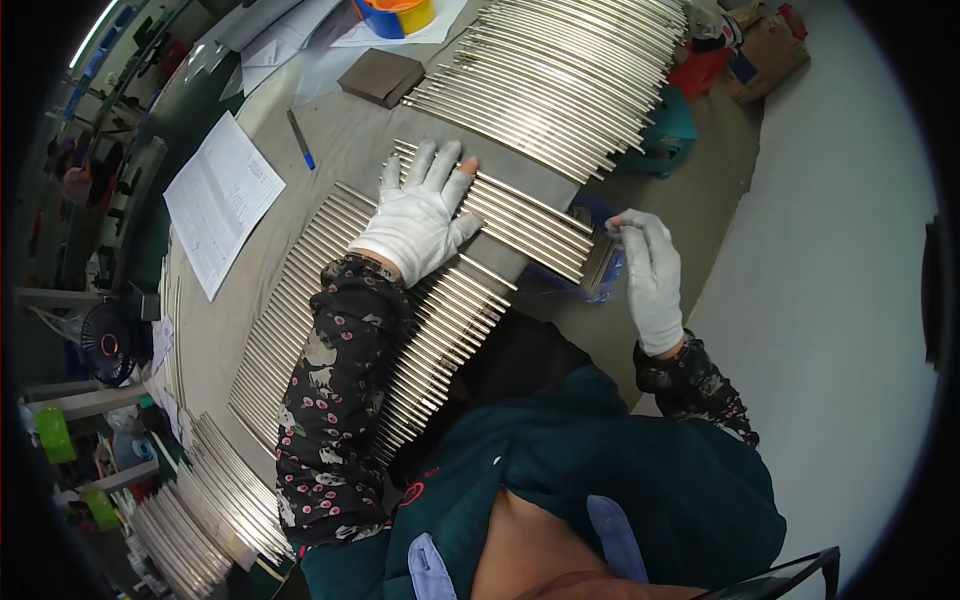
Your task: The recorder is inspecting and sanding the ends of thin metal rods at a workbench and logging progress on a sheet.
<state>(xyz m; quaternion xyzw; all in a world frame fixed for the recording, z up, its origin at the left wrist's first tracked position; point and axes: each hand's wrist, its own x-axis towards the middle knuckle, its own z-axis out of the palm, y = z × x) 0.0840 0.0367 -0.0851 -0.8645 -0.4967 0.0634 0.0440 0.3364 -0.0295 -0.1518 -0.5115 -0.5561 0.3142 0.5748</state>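
Left hand (420, 215) lies flat, grip wide, on the metal rods (520, 215) mid-frame on the bench (345, 140). Right hand (650, 270) pinches rod ends at the edge. Risk: uneven push, rods roll off.

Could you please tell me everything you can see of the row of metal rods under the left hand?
The row of metal rods is a flat layer of thin, shiny, silver-coloured rods lying side by side on the grey table, their ends roughly flush. The gloved left hand lies flat on it, fingers spread; the gloved right hand touches its far ends at the table edge.
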